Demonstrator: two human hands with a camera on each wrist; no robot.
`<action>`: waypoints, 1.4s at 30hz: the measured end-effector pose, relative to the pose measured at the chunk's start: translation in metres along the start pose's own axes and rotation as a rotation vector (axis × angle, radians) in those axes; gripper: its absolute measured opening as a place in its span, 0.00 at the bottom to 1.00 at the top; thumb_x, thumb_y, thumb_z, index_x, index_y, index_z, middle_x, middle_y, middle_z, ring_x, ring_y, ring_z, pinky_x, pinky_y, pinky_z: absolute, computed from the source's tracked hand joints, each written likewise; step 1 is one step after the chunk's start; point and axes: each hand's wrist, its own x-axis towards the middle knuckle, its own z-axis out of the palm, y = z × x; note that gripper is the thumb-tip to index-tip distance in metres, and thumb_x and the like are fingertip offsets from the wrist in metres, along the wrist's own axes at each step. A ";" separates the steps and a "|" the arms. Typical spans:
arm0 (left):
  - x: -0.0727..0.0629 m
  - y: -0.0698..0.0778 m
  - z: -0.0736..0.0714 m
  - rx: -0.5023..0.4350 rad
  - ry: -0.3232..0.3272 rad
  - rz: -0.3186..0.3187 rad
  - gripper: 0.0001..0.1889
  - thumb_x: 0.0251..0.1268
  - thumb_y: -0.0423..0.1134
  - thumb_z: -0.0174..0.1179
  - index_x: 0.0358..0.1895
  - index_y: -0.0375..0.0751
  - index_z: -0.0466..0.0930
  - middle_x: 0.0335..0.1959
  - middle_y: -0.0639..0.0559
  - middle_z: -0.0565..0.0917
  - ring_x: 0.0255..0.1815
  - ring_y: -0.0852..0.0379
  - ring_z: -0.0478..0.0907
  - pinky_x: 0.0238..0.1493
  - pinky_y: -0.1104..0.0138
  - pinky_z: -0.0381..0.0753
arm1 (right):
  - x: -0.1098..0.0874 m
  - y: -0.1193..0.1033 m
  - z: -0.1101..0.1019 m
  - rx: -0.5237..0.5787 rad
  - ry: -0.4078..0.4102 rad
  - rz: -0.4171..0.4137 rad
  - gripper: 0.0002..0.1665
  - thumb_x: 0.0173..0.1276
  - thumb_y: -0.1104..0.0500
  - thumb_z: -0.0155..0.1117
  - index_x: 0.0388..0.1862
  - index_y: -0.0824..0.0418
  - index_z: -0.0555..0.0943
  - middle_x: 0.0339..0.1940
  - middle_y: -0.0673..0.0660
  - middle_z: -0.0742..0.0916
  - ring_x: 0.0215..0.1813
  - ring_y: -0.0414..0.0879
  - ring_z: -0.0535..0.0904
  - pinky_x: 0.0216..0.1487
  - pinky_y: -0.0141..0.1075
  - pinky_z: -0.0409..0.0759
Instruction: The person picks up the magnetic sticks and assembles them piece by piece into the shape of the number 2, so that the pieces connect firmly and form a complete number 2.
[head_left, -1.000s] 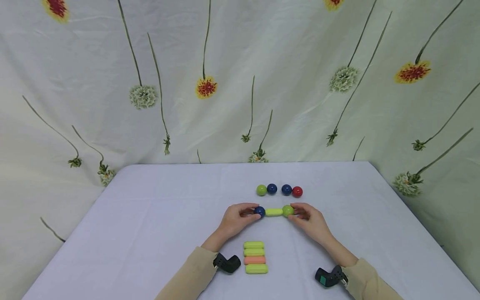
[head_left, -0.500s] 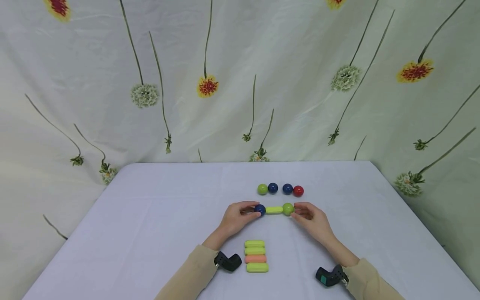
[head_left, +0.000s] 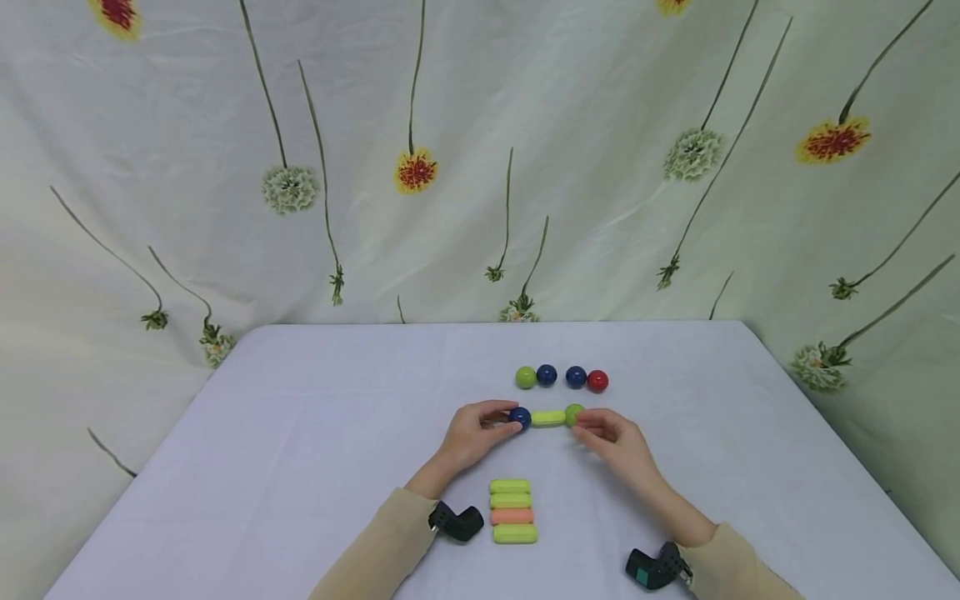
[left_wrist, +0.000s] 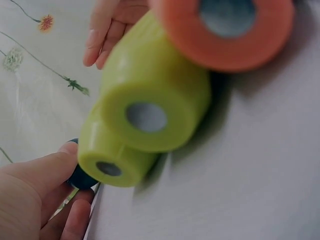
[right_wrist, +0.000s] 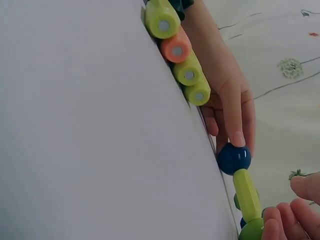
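Observation:
A glossy blue ball (head_left: 520, 418), a yellow-green ridged rod (head_left: 548, 418) and a green ball (head_left: 573, 414) stand joined end to end in a line across the table. My left hand (head_left: 471, 433) pinches the blue ball between thumb and fingers at the line's left end. At the other end, my right hand (head_left: 617, 446) has its fingers right at the green ball and covers part of it. In the right wrist view, the right thumb (right_wrist: 306, 188) stands apart from the fingers, with the green ball (right_wrist: 251, 230) beside the fingertips.
Behind the hands lie another green ball (head_left: 526, 377), two blue balls (head_left: 547, 376) and a red ball (head_left: 597, 381). Nearer me, several yellow-green rods (head_left: 514, 533) and an orange rod (head_left: 512, 517) lie side by side, with round grey ends. A flowered curtain (head_left: 585, 167) hangs behind the table.
My right hand has come off the green ball's right side and moved slightly left, its fingers now overlapping the ball. The left hand keeps its pinch on the blue ball.

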 end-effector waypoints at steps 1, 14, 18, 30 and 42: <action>0.000 0.000 0.000 0.001 -0.001 -0.003 0.19 0.60 0.46 0.64 0.53 0.44 0.81 0.46 0.52 0.83 0.46 0.58 0.79 0.44 0.67 0.77 | -0.001 -0.001 0.002 0.008 -0.010 0.006 0.15 0.62 0.62 0.66 0.47 0.66 0.80 0.40 0.56 0.85 0.41 0.45 0.80 0.40 0.29 0.78; 0.000 0.000 -0.001 -0.004 -0.006 -0.007 0.20 0.60 0.47 0.64 0.54 0.44 0.80 0.48 0.52 0.83 0.46 0.58 0.79 0.45 0.67 0.78 | -0.021 -0.013 0.028 0.061 -0.152 -0.016 0.17 0.61 0.57 0.68 0.46 0.66 0.80 0.41 0.57 0.85 0.41 0.45 0.82 0.42 0.29 0.79; 0.000 0.000 -0.001 -0.010 -0.003 0.004 0.19 0.60 0.47 0.64 0.53 0.44 0.81 0.47 0.52 0.83 0.45 0.58 0.79 0.45 0.67 0.78 | -0.025 -0.013 0.033 0.065 -0.181 -0.014 0.17 0.62 0.56 0.67 0.46 0.65 0.81 0.41 0.56 0.85 0.42 0.44 0.82 0.43 0.30 0.79; 0.000 0.000 0.000 -0.005 0.000 0.004 0.19 0.60 0.47 0.64 0.53 0.44 0.81 0.47 0.52 0.83 0.45 0.59 0.79 0.45 0.67 0.78 | -0.035 -0.013 0.044 0.107 -0.267 -0.063 0.19 0.63 0.58 0.66 0.49 0.68 0.79 0.43 0.60 0.85 0.44 0.46 0.81 0.45 0.29 0.78; 0.000 0.000 0.000 -0.007 0.009 0.013 0.18 0.60 0.47 0.64 0.52 0.45 0.81 0.45 0.52 0.83 0.45 0.58 0.80 0.44 0.67 0.78 | -0.037 -0.009 0.050 -0.035 -0.287 -0.101 0.18 0.62 0.53 0.67 0.47 0.62 0.81 0.43 0.53 0.85 0.40 0.41 0.80 0.44 0.29 0.78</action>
